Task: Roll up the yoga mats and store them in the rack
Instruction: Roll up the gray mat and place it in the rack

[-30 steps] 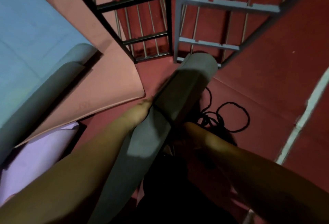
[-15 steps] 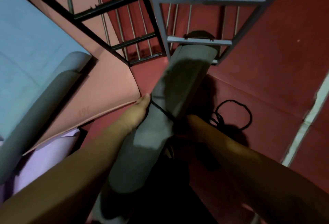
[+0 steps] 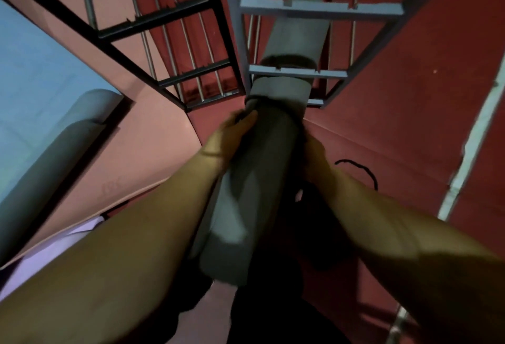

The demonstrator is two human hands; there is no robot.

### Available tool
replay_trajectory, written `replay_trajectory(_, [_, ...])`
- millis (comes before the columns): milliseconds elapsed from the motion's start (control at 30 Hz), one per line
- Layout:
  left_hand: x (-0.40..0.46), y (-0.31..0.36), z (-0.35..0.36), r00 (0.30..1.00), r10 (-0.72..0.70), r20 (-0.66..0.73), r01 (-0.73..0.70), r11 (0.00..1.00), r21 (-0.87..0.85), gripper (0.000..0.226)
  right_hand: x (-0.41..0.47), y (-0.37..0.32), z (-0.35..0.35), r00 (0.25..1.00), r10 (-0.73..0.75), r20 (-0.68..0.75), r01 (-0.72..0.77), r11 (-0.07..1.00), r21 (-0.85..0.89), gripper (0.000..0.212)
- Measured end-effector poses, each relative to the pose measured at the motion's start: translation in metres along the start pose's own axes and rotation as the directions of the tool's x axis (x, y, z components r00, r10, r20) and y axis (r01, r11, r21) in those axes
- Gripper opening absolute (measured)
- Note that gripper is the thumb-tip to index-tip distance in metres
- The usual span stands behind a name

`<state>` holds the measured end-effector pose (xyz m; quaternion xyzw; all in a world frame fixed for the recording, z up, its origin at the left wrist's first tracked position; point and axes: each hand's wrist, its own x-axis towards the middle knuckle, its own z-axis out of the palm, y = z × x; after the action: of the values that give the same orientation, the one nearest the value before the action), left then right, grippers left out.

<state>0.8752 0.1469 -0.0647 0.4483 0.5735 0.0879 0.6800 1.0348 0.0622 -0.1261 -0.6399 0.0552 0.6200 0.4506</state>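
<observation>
A red floor (image 3: 410,103) is filling the room, with a white line (image 3: 470,152) running down its right side. A grey rack (image 3: 319,9) and a black rack (image 3: 164,15) are standing side by side at the top. A person is holding a rolled grey mat (image 3: 254,179) with both hands. The left hand (image 3: 232,136) is wrapping around the mat's left side. The right hand (image 3: 314,152) is pressing on its right side, mostly hidden behind the mat. They are squeezing it, likely so it stays rolled. The mat's far end is poking between the grey rack's bars, probably to slide in. Another rolled mat (image 3: 297,35) is sitting deeper in that rack. A black cord (image 3: 360,170) is lying on the floor near the right hand. Flat blue (image 3: 41,76) and pink (image 3: 142,136) mats are waiting at the left.
</observation>
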Motion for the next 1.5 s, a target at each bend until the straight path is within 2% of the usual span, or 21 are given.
replay_trajectory(67, [-0.002,-0.009,-0.004,1.000,-0.011,-0.017,0.011,0.999,0.037,0.055,0.017,-0.001,-0.005,1.000,0.005,-0.029,-0.005,1.000,0.024,0.035])
replay_trajectory(100, [-0.007,-0.019,-0.005,0.999,-0.047,-0.021,0.048,0.998,0.029,0.053,0.023,0.001,-0.008,0.999,0.034,-0.020,-0.032,0.998,0.058,0.042])
replay_trajectory(167, [-0.017,-0.042,-0.006,0.996,-0.087,-0.017,0.088,0.995,0.045,0.034,0.020,0.009,-0.012,0.999,0.027,0.036,-0.030,0.997,0.067,0.051])
replay_trajectory(233, [-0.027,-0.065,-0.005,0.994,-0.108,-0.034,0.111,0.989,0.095,0.031,0.001,0.029,-0.006,0.996,-0.011,0.085,0.009,1.000,0.027,0.052])
replay_trajectory(300, [-0.033,-0.082,-0.006,0.986,-0.161,-0.052,0.166,0.980,0.109,0.052,-0.019,0.062,-0.003,0.991,-0.098,0.094,0.101,0.995,-0.019,0.034])
replay_trajectory(333, [-0.035,-0.088,-0.007,0.979,-0.196,-0.054,0.201,0.975,0.098,0.064,-0.028,0.081,-0.001,0.986,-0.133,0.099,0.138,0.990,-0.044,0.036])
replay_trajectory(400, [-0.038,-0.093,-0.006,0.976,-0.202,-0.083,0.209,0.974,0.092,0.080,-0.040,0.111,0.004,0.986,-0.144,0.082,0.154,0.979,-0.135,0.061])
replay_trajectory(467, [-0.040,-0.096,-0.002,0.979,-0.167,-0.116,0.178,0.979,0.100,0.087,-0.045,0.129,0.011,0.987,-0.142,0.074,0.152,0.976,-0.154,0.090])
replay_trajectory(500, [-0.042,-0.095,-0.001,0.981,-0.145,-0.128,0.159,0.982,0.105,0.086,-0.048,0.131,0.013,0.987,-0.149,0.067,0.157,0.978,-0.138,0.095])
replay_trajectory(600, [-0.046,-0.086,0.002,0.991,-0.074,-0.112,0.092,0.982,0.165,0.067,-0.050,0.120,0.012,0.985,-0.172,0.011,0.172,0.980,-0.101,0.091])
replay_trajectory(700, [-0.045,-0.073,0.008,0.998,0.002,-0.056,0.013,0.966,0.257,0.068,-0.041,0.095,0.002,0.984,-0.177,-0.007,0.175,0.979,-0.105,0.089])
replay_trajectory(800, [-0.033,-0.052,0.018,0.996,0.086,-0.010,-0.082,0.968,0.236,0.068,-0.021,0.059,-0.003,0.976,-0.217,0.032,0.219,0.975,-0.047,0.065])
replay_trajectory(933, [-0.019,-0.039,0.026,0.998,0.045,-0.051,-0.042,0.997,0.061,0.068,0.004,0.006,-0.001,0.962,-0.273,0.008,0.273,0.959,-0.073,0.041])
replay_trajectory(1033, [-0.015,-0.035,0.031,0.996,0.051,-0.075,-0.047,0.997,0.060,0.080,0.021,-0.034,0.007,0.954,-0.296,0.053,0.298,0.954,-0.031,0.029])
replay_trajectory(1100, [-0.010,-0.030,0.034,0.992,0.084,-0.099,-0.078,0.995,0.069,0.084,0.030,-0.052,0.012,0.958,-0.280,0.062,0.284,0.956,-0.067,0.031])
replay_trajectory(1167, [-0.005,-0.024,0.036,0.993,0.050,-0.104,-0.045,0.998,0.052,0.070,0.036,-0.061,0.013,0.972,-0.222,0.072,0.230,0.966,-0.119,0.039])
replay_trajectory(1233, [0.001,-0.020,0.035,0.998,0.035,-0.059,-0.031,0.998,0.059,0.054,0.043,-0.065,0.013,0.979,-0.202,0.024,0.204,0.964,-0.172,0.052])
replay_trajectory(1300, [0.002,-0.013,0.033,0.999,0.035,-0.037,-0.031,0.995,0.096,0.050,0.046,-0.063,0.011,0.946,-0.302,-0.119,0.258,0.922,-0.289,0.050])
replay_trajectory(1367, [0.003,-0.010,0.030,0.999,0.018,-0.034,-0.015,0.994,0.104,0.045,0.039,-0.053,0.007,0.860,-0.443,-0.252,0.291,0.833,-0.471,0.051])
replay_trajectory(1433, [0.004,-0.010,0.030,0.999,0.008,-0.047,-0.004,0.997,0.076,0.038,0.023,-0.037,0.008,0.837,-0.488,-0.250,0.291,0.782,-0.552,0.069])
replay_trajectory(1500, [-0.001,-0.007,0.033,1.000,-0.005,-0.023,0.008,0.994,0.108,0.035,0.009,-0.024,0.014,0.869,-0.445,-0.215,0.255,0.776,-0.577,0.091])
